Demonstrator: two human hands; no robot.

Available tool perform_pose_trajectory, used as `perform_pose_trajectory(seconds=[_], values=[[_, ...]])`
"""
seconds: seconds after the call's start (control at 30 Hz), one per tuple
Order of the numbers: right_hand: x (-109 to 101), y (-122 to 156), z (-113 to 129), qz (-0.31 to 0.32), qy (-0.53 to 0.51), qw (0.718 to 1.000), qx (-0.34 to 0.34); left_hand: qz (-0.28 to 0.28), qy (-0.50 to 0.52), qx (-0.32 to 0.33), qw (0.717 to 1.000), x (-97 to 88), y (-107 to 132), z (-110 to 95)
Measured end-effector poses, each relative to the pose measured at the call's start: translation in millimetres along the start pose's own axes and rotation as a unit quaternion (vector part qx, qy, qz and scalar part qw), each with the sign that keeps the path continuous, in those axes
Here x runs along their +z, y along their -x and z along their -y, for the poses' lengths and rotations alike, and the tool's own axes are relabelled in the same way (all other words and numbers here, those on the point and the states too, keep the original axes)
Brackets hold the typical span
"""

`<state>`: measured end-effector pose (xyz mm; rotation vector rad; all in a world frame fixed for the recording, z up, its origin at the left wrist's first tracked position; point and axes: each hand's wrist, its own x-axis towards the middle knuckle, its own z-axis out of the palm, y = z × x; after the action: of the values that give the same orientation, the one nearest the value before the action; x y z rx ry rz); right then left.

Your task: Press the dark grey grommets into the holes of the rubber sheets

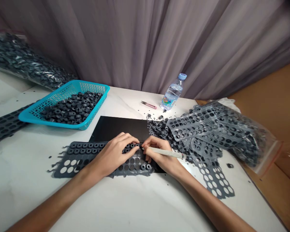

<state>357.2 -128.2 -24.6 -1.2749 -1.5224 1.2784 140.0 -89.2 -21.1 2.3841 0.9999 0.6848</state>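
The dark perforated sheet (85, 156), well in from the right edge of the table (135, 203), runs beneath the left hand (116, 149); whether that grip pinches it I cannot tell. Next, the right hand (160, 158) has its grip wrapped around a pale tool (175, 153), tip near the sheet's far edge.

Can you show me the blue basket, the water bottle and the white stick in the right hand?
Blue basket (32, 116), head view: rim, near its left corner.
Water bottle (169, 100), head view: the label.
White stick (166, 152), head view: middle of its shaft.
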Motion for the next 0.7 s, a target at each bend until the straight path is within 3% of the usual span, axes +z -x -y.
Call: perform_pose_trajectory(seconds=[0.1,0.17,0.27,0.33,0.47,0.57,0.7], values=[[1.3,1.8,0.5,-0.004,0.04,0.999,-0.009,0.003,-0.088,0.055,0.995,3.6,0.7,-7.4],[2.6,3.1,-0.4,-0.012,0.065,0.998,-0.018,-0.037,-0.089,0.075,0.993,3.6,0.1,-12.2],[4.2,4.2,-2.5,-0.022,0.08,0.996,-0.023,-0.183,0.047,-0.025,0.982,-4.4,-3.1,-15.3],[4.4,3.8,-3.4,-0.024,0.065,0.997,-0.019,-0.225,0.196,-0.13,0.946,-12.2,-5.6,-13.4],[2.3,0.5,-5.6,-0.018,-0.042,0.999,-0.004,-0.099,0.429,-0.224,0.869,-19.0,-5.6,-7.0],[0.2,-2.5,-8.7,-0.035,-0.091,0.995,-0.014,-0.04,0.498,-0.259,0.827,-16.4,-2.2,-7.8],[-0.3,-5.1,-11.8,-0.064,-0.073,0.995,-0.014,-0.004,0.531,-0.289,0.796,-11.9,1.1,-12.8]])
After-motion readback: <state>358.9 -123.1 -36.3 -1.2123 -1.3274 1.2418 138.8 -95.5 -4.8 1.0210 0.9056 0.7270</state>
